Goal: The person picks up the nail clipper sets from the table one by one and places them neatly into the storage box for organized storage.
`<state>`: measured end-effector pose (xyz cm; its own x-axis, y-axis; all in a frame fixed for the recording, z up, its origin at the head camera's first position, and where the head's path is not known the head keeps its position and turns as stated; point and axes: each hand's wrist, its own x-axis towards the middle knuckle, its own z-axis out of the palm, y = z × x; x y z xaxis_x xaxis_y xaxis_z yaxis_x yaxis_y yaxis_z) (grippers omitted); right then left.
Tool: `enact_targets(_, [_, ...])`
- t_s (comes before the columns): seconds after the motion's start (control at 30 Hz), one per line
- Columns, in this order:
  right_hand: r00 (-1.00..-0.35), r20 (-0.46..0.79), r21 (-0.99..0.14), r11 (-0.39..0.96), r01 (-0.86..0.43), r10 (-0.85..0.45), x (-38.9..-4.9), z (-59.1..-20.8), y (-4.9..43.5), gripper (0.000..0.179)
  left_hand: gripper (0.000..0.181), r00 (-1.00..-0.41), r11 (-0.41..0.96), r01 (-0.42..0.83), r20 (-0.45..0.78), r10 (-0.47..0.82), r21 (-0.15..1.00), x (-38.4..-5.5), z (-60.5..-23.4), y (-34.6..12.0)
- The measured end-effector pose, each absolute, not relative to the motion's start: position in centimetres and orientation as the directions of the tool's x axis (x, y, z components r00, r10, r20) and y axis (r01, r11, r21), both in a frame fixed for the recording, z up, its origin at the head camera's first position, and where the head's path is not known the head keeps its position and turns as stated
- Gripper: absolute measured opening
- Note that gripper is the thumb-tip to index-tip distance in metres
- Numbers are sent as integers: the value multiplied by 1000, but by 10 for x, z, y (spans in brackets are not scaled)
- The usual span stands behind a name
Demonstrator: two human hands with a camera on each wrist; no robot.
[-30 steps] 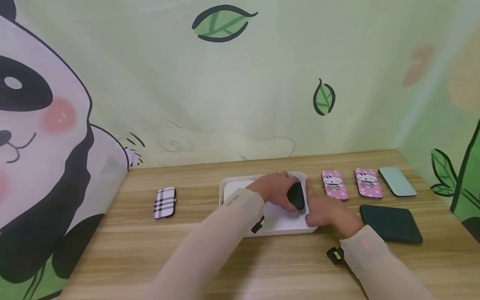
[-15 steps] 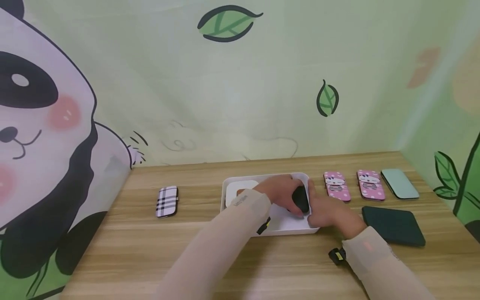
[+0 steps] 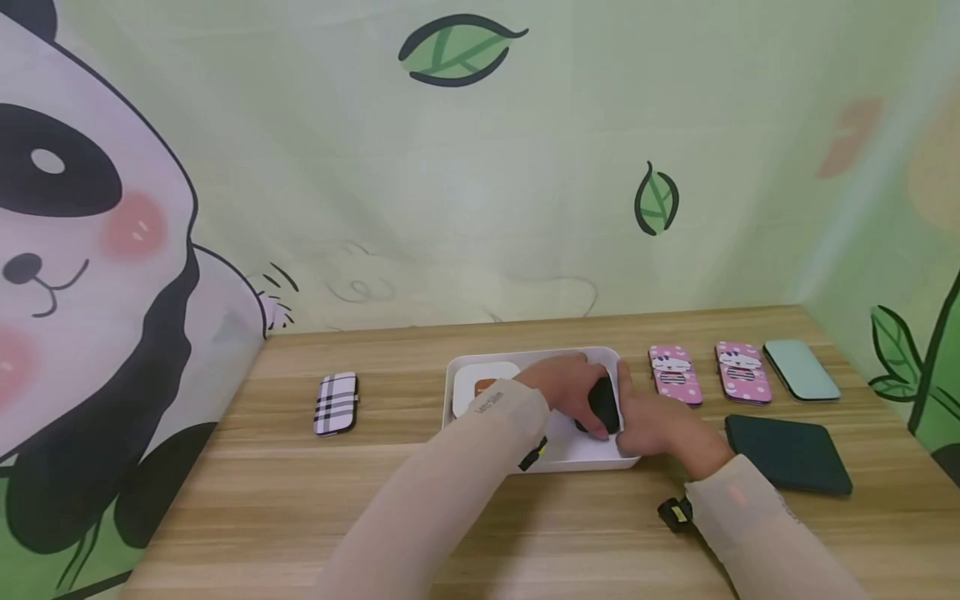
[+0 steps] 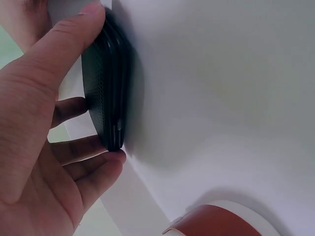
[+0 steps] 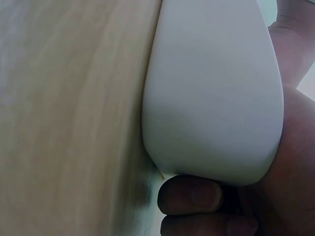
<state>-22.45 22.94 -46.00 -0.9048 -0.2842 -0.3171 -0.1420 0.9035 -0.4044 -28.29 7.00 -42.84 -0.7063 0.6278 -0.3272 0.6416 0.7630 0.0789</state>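
Observation:
A white tray [image 3: 450, 400] stands mid-table in the head view. Inside its right part, my left hand [image 3: 570, 387] grips a small black case [image 3: 604, 406]. The left wrist view shows this textured case [image 4: 101, 83] standing on edge, tilted, thumb on its upper end and fingertips at its lower end. My right hand [image 3: 660, 425] holds the tray's right end. In the right wrist view, fingers [image 5: 189, 196] curl beneath the tray's end wall [image 5: 211, 93]. A white rounded item [image 3: 468, 383] with a brown patch lies in the tray's left part, partly hidden by my left sleeve.
Left of the tray lies a plaid case [image 3: 336, 403]. To the right are two pink cat-print cases [image 3: 676, 375] [image 3: 742, 372], a pale green case [image 3: 802, 370] and a larger dark green flat case [image 3: 787, 452]. A printed curtain [image 3: 480, 208] hangs behind the table.
The black case has shifted slightly toward the near right of the tray in my left hand. My right hand stays at the tray's end. The head view has turned slightly left.

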Motion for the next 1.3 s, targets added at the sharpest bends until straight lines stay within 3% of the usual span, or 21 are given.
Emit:
enact_targets(0.3, [-903,-333,-411,904,-120,-271,-223,-459,228,113,83,-680,752,658,-386,623,53,-279,-429,68])
enact_targets(0.7, [-901,-347,-416,903,-103,-262,-224,-461,228,115,82,-712,761,649,-342,613,13,-273,-426,70])
enact_targets(0.93, [-902,-331,-418,900,-123,-277,-224,-462,228,113,74,-712,729,681,-300,635,-71,-274,-426,72])
enact_targets(1.3, [-907,-322,-394,909,-132,-271,-225,-464,229,112,74,-731,758,651,-304,611,-42,-275,-428,74])
